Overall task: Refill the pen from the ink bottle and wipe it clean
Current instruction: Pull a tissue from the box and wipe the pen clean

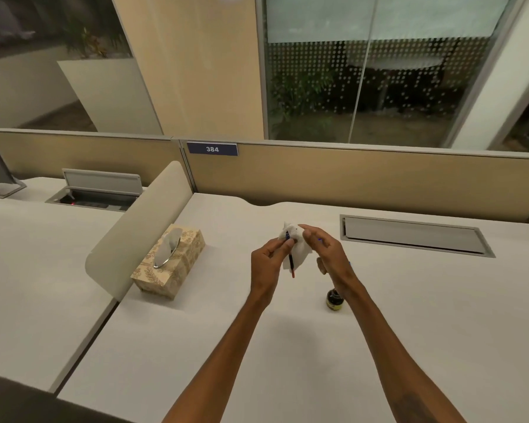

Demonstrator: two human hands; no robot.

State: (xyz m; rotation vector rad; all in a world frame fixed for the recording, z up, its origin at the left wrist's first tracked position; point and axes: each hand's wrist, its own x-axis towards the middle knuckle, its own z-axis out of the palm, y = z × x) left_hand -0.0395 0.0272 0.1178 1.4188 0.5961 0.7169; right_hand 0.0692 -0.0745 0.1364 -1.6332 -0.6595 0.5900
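Above the white desk (214,325), my left hand (268,264) pinches a thin dark pen (291,263) with a red lower end. The pen hangs tilted, and its upper end is wrapped in a crumpled white tissue (298,244). My right hand (326,253) holds the tissue from the right with curled fingers. A small pale object (321,266) shows under the right palm; I cannot tell what it is. The dark ink bottle (333,301) stands upright on the desk just below my right wrist, which hides part of its top.
A patterned tissue box (169,264) with a tissue sticking out sits left of my hands, beside a low rounded divider (141,227). A shut cable hatch (416,236) lies at the back right. A tan partition (348,178) runs along the desk's far edge.
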